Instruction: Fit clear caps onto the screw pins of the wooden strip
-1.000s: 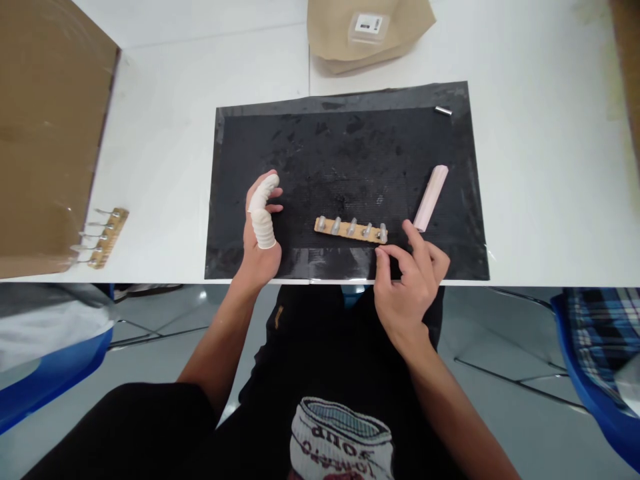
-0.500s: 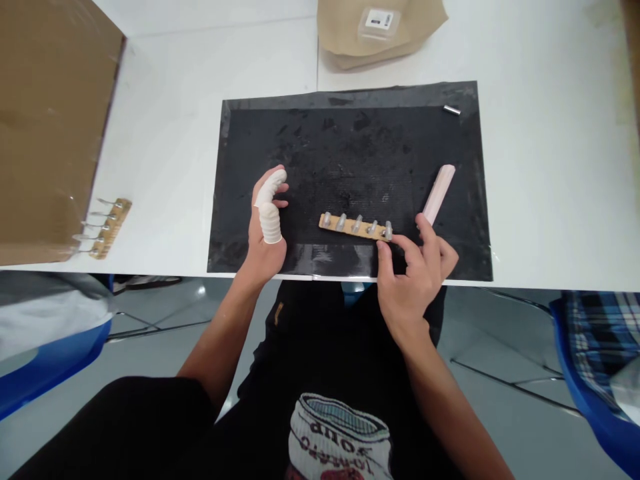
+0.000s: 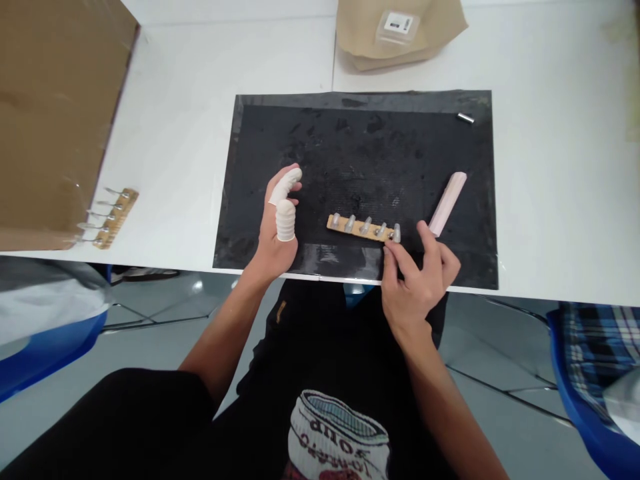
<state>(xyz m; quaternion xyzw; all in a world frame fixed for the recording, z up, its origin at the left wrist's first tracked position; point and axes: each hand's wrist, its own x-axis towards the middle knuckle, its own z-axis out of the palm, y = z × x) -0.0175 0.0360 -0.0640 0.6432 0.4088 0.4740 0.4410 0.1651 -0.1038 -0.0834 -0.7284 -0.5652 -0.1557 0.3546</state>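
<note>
Wooden strip [image 3: 364, 228] with five metal pins lies on the black mat [image 3: 350, 153] near the tabletop's front edge; my right hand [image 3: 417, 280] pinches its right end, my left hand [image 3: 277, 227] rests loosely open, holding nothing

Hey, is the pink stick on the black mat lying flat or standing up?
Lying flat. The pink stick rests lengthwise on the black mat, angled, beside the right hand.

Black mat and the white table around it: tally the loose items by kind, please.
Wooden strips with metal pins: 2 (one on the black mat, one on the white table)
Pink sticks: 1
Loose metal pins: 1
Brown paper bags: 1
Total: 5
</note>
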